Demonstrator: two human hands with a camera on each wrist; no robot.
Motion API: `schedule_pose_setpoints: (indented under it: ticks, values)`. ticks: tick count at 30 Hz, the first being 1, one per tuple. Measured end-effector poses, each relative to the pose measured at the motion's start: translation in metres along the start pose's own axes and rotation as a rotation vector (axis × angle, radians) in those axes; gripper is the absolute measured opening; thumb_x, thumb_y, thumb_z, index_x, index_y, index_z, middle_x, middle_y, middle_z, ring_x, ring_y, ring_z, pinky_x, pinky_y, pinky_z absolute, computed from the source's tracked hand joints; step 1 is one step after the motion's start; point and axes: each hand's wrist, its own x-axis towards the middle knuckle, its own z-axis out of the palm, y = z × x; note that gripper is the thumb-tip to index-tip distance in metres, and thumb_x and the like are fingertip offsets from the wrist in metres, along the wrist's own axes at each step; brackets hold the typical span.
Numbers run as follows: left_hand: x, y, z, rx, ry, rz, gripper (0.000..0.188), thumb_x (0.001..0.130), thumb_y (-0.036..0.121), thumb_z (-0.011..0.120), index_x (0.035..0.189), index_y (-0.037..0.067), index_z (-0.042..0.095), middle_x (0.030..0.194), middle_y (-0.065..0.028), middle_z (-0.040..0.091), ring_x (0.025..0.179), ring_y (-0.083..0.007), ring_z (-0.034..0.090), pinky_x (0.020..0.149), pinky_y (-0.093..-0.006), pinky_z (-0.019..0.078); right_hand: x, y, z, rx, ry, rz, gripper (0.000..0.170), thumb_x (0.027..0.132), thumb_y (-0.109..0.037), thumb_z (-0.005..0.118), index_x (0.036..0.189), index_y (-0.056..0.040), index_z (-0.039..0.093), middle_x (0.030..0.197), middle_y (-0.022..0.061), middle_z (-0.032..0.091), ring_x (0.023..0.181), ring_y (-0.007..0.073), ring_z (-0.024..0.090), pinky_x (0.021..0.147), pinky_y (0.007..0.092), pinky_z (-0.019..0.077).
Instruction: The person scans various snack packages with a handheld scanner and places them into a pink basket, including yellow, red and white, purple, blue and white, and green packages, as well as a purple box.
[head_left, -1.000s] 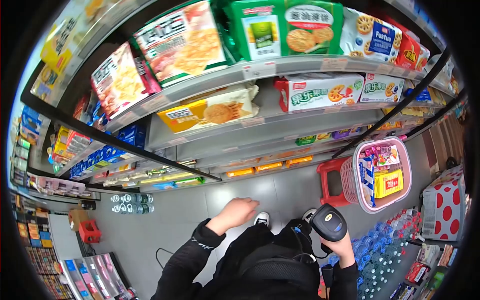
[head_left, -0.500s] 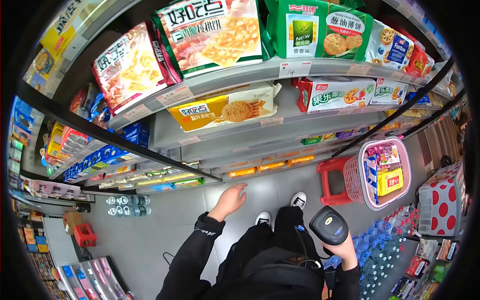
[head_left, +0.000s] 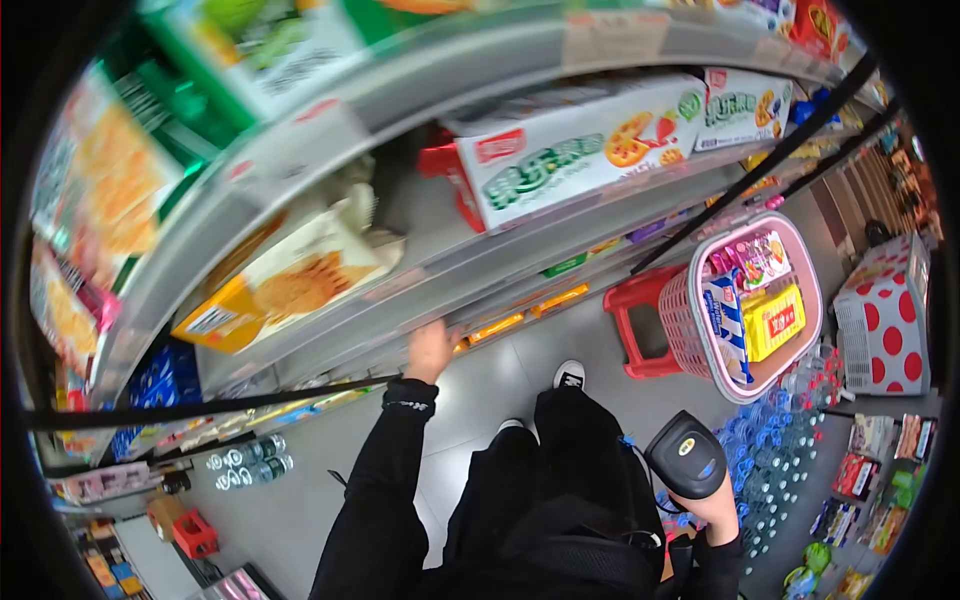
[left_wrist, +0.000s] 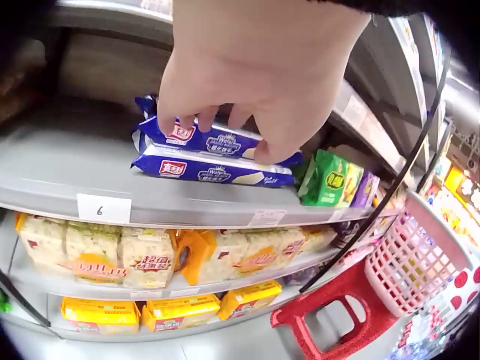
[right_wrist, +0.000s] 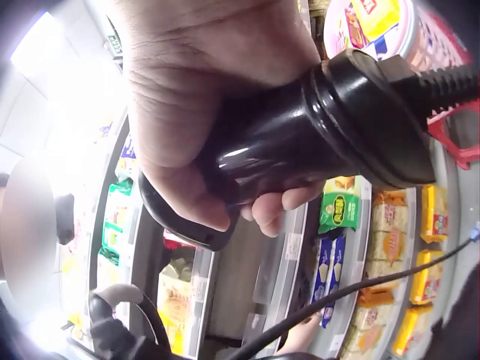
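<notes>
In the left wrist view my left hand [left_wrist: 259, 75] reaches over two blue wafer packs [left_wrist: 217, 174] stacked on a shelf. Its fingers bend loosely down, and the thumb and fingertips overlap the upper pack. The head view has this left hand [head_left: 430, 350] at the lower shelves, with the packs hidden. My right hand [right_wrist: 217, 82] grips a black barcode scanner [right_wrist: 277, 135] by the handle, thumb and fingers wrapped around it. Seen from above, the scanner's head [head_left: 687, 453] points up and forward, away from the shelves' lower left.
A pink basket [head_left: 680, 310] holding snack packs stands on a red stool [head_left: 617, 310] to the right. Bottled drinks [head_left: 770, 470] crowd the floor near my right hand. Shelf edges [head_left: 380, 100] curve ahead, with boxed biscuits [head_left: 590, 150] above. A black cable [right_wrist: 375, 281] crosses the right wrist view.
My left hand has gone from above the floor forward to the lower shelves. The head view has come closer to the shelving. My right hand still holds the scanner.
</notes>
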Motion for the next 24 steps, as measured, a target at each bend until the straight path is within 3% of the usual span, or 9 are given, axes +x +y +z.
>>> schedule_pose_setpoints:
  ticks: [2,4,8,11,14,19,21,24]
  values:
    - [0.019,-0.004,0.014,0.094,-0.100,-0.071,0.047,0.074,0.035,0.058,0.109,0.004,0.049,0.107,-0.0187,0.050,0.098,-0.0344,0.049,0.082,-0.0423,0.0396,0.006,0.005,-0.004,0.043,0.093,0.026,0.056,0.053,-0.004,0.070,0.105,0.0007,0.049,0.096,0.0083,0.058,0.089,0.0160,0.055,0.078,0.0298,0.0432]
    - [0.036,-0.007,0.026,0.070,0.071,0.074,0.052,0.075,0.043,0.056,0.110,0.005,0.049,0.107,-0.0191,0.051,0.095,-0.0348,0.050,0.080,-0.0432,0.0399,0.015,0.022,-0.010,0.069,0.113,0.054,0.056,0.053,-0.004,0.070,0.105,0.0007,0.049,0.096,0.0084,0.058,0.088,0.0161,0.055,0.078,0.0297,0.0433]
    - [0.052,0.008,0.030,0.036,0.197,0.138,0.041,0.075,0.036,0.058,0.100,0.005,0.056,0.094,-0.0187,0.057,0.084,-0.0371,0.054,0.073,-0.0431,0.0436,0.031,0.047,-0.015,0.038,0.109,0.083,0.056,0.054,-0.004,0.071,0.106,0.0001,0.048,0.095,0.0088,0.058,0.087,0.0158,0.055,0.078,0.0294,0.0437]
    - [0.047,0.013,0.020,0.001,0.157,0.131,0.037,0.074,0.032,0.057,0.101,0.006,0.057,0.097,-0.0170,0.056,0.089,-0.0346,0.053,0.078,-0.0434,0.0411,0.042,0.051,-0.009,0.052,0.141,0.064,0.055,0.054,-0.004,0.070,0.104,0.0004,0.049,0.094,0.0090,0.058,0.086,0.0157,0.056,0.077,0.0294,0.0441]
    - [0.046,0.005,0.019,0.152,0.290,0.279,0.031,0.075,0.028,0.059,0.097,0.006,0.058,0.090,-0.0179,0.058,0.080,-0.0367,0.055,0.071,-0.0433,0.0444,0.051,0.052,-0.011,0.020,0.130,0.031,0.053,0.054,-0.003,0.070,0.103,0.0006,0.050,0.093,0.0091,0.059,0.085,0.0151,0.056,0.076,0.0289,0.0442]
    - [0.062,-0.015,0.032,0.239,0.263,0.327,0.031,0.075,0.027,0.057,0.099,0.007,0.057,0.092,-0.0166,0.058,0.085,-0.0349,0.054,0.075,-0.0419,0.0429,0.059,0.040,-0.011,0.047,0.077,0.023,0.050,0.054,-0.003,0.069,0.101,0.0004,0.051,0.091,0.0086,0.059,0.083,0.0144,0.056,0.075,0.0284,0.0441]
    - [0.071,-0.021,0.044,0.147,0.301,0.195,0.032,0.074,0.027,0.057,0.100,0.007,0.057,0.094,-0.0164,0.057,0.087,-0.0340,0.054,0.076,-0.0415,0.0422,0.057,0.050,-0.013,0.066,0.080,0.026,0.050,0.054,-0.003,0.068,0.101,0.0005,0.051,0.091,0.0085,0.059,0.083,0.0143,0.056,0.075,0.0283,0.0441]
    - [0.064,-0.019,0.025,-0.117,0.412,0.234,0.034,0.073,0.028,0.059,0.099,0.006,0.056,0.094,-0.0162,0.057,0.086,-0.0343,0.054,0.075,-0.0418,0.0423,0.058,0.049,-0.014,0.091,0.081,0.034,0.049,0.055,-0.002,0.067,0.100,0.0007,0.051,0.091,0.0082,0.059,0.082,0.0142,0.056,0.075,0.0281,0.0440]
